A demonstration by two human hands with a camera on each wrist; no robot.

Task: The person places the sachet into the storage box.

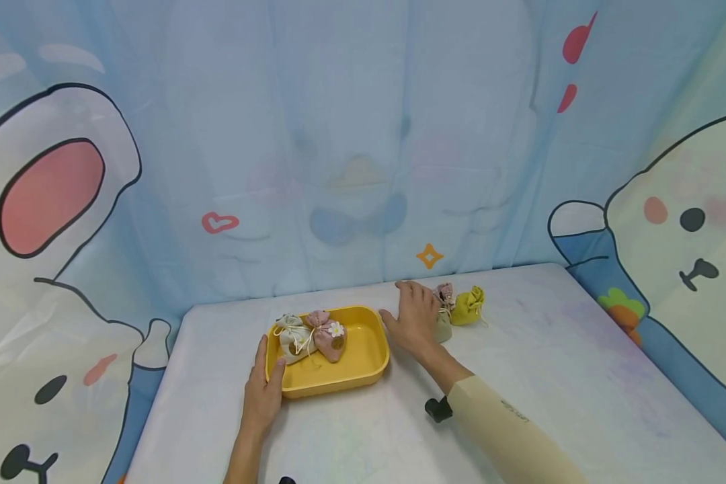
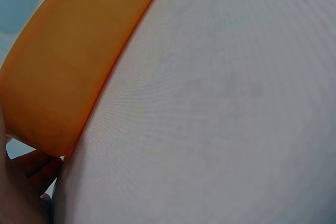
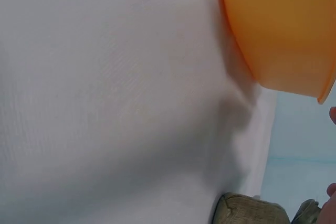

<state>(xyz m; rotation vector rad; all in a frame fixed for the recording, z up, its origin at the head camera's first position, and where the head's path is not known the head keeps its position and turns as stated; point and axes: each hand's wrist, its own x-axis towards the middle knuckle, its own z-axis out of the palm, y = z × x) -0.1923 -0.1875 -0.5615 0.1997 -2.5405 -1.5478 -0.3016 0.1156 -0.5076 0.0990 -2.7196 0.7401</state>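
A yellow tray stands on the white-covered table, with a pale drawstring pouch and a pink drawstring pouch bearing a white flower inside it. At the tray's left end my left hand grips the rim, thumb on the near side. The left wrist view shows fingers at the tray's corner. Between the tray and more pouches, my right hand is spread and holds nothing visible. It partly hides a grey-green pouch, and a gap separates it from the tray in the right wrist view.
Right of my right hand are a yellow-green pouch and a pink patterned pouch. A light blue cartoon curtain hangs behind the table. A black device sits by my right wrist.
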